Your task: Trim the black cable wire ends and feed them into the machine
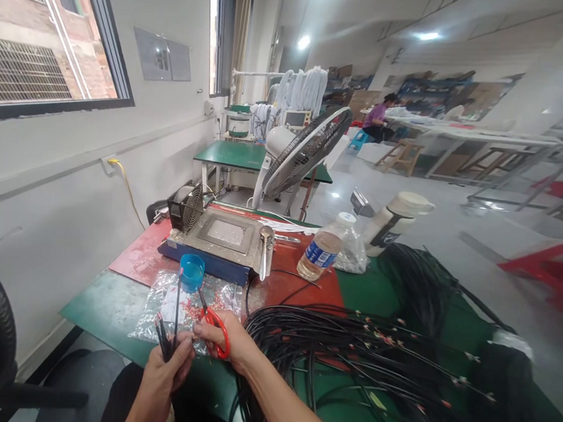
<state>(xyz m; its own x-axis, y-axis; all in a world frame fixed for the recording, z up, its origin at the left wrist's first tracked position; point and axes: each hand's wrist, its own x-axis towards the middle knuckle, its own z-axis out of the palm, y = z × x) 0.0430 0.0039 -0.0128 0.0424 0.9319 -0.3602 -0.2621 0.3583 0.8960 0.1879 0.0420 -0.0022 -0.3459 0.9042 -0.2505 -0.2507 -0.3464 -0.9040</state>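
My left hand (161, 380) is closed around several black cables (163, 340), whose stripped ends point up and show reddish wire tips. In my right hand (229, 339) is a pair of red-handled scissors (222, 335), its blades pointing up and away from me. The fingertips of both hands meet or nearly meet; what lies between them is too small to make out. Beneath and beyond the hands a clear plastic bag (154, 315) is spread out, scattered with small red and white scraps. A blue cup (191, 273) stands on its far side.
A blue-based solder pot (224, 235) with a small fan (185, 207) and a spoon (265, 252) sits behind the bag. Right of it stand a bottle (320, 251) and a white jug (392, 223). Black cable bundles (330, 328) cover the right side. A person (380, 119) sits far off.
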